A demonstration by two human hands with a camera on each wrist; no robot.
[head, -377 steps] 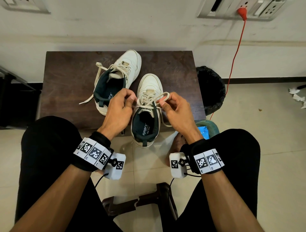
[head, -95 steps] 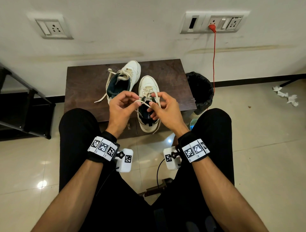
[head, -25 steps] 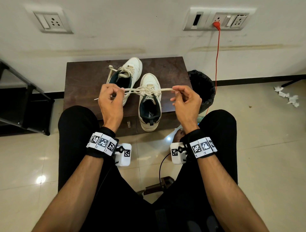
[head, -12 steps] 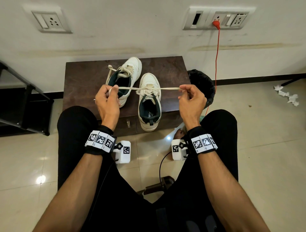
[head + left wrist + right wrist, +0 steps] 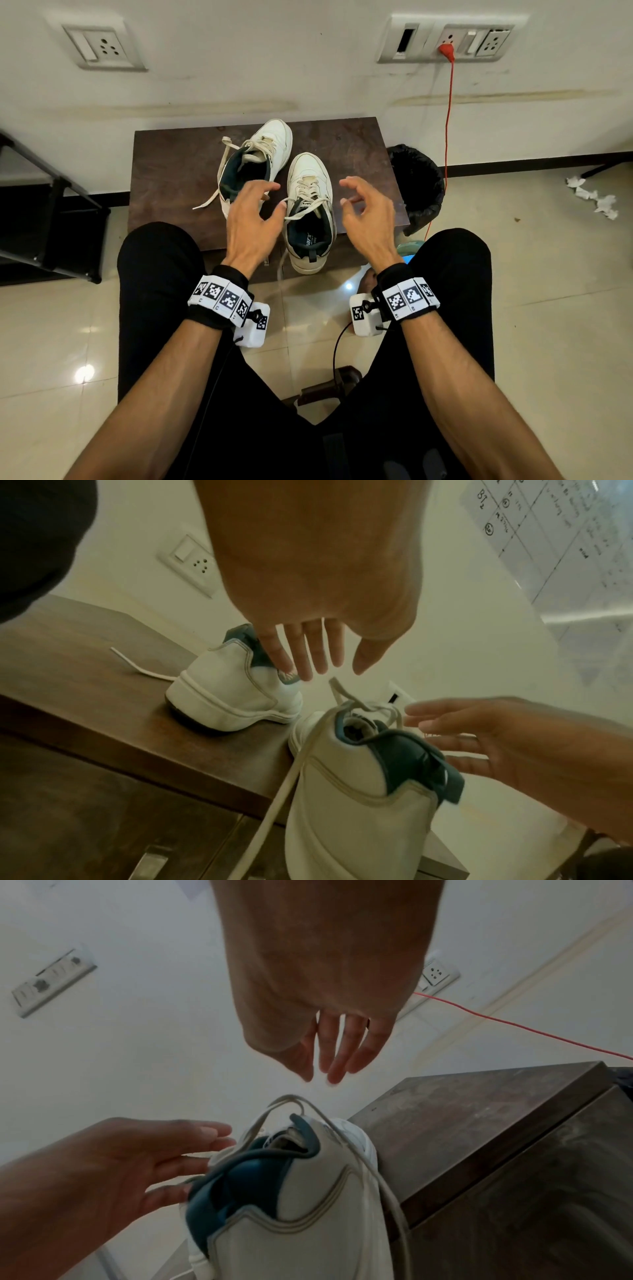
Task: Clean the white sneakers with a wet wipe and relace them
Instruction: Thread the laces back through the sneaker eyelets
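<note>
The dark wooden table point(image 5: 171, 178) stands against the wall in front of my knees, with a black bin point(image 5: 419, 185) at its right end. Two white sneakers sit on it: the far one point(image 5: 270, 144) to the left with its lace trailing loose over the wood, the near one point(image 5: 310, 219) at the near edge, heel jutting over it. My left hand point(image 5: 251, 219) hovers just left of the near sneaker, fingers spread and slack, gripping nothing. My right hand point(image 5: 364, 212) hovers just right of it, fingers loosely bent, also empty. The near sneaker's lace point(image 5: 284, 785) hangs free, one end dropping past the table edge.
</note>
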